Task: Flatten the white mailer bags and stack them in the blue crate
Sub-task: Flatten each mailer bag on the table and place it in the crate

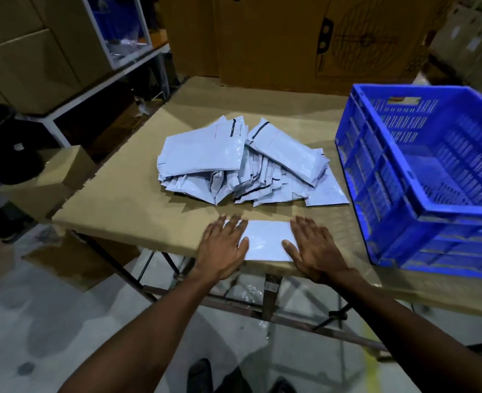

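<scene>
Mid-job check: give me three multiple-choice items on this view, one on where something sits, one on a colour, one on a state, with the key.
1. Where is the crate relative to the pile of mailer bags?
A. To its right
B. To its left
C. Under the table

2. What colour is the crate?
A. Green
B. Blue
C. Red

3. How do the left hand and right hand lie on the single mailer bag?
A. Curled in a grip round it
B. Lifted clear of it
C. Flat, fingers straight, pressing its two ends

Key: 1 A, the crate stands at the table's right side beside the pile. 2 B, its walls are plainly blue. 3 C, both palms lie flat on the bag at the table's near edge.
</scene>
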{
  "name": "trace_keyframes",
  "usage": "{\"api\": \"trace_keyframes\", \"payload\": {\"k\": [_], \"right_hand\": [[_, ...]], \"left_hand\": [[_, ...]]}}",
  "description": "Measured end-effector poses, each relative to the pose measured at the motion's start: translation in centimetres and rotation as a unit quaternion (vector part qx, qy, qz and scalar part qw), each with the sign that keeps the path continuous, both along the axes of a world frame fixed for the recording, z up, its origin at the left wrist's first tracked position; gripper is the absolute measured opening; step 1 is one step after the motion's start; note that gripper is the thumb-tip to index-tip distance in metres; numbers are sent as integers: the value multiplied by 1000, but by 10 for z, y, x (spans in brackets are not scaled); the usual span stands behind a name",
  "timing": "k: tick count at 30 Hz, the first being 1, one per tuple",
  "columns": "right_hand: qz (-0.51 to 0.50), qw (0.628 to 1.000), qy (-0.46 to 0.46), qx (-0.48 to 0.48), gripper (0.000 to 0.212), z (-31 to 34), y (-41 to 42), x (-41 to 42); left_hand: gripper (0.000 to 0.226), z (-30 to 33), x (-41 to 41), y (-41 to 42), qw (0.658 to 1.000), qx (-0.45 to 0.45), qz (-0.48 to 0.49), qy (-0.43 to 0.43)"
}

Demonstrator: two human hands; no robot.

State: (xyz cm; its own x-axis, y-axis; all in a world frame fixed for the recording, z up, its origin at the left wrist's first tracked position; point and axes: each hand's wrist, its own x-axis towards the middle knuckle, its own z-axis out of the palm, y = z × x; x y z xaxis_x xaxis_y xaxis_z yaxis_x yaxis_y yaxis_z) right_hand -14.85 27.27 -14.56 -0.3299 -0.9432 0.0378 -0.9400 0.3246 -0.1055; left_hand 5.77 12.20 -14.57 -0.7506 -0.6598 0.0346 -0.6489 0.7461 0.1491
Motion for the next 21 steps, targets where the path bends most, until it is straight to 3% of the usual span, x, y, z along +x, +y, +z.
{"api": "trace_keyframes", "payload": {"k": [3, 9, 13, 19, 21], "right_hand": [[-13, 1000, 17, -13, 68, 14, -6, 5], [125, 992, -20, -1, 69, 16, -40, 42], [95, 995, -1, -6, 62, 7, -21, 16], [35, 998, -32, 36, 81, 10, 7, -13], [28, 999, -10, 37, 76, 21, 5, -12]], "left_hand": [[70, -1, 0, 2, 1000, -12, 13, -1], [65, -1, 2, -1, 1000, -27, 5, -4], [69, 3, 4, -1, 1000, -15, -7, -21], [77, 12, 9, -14, 996, 15, -59, -72], [81, 19, 3, -20, 992, 10, -58, -108]]}}
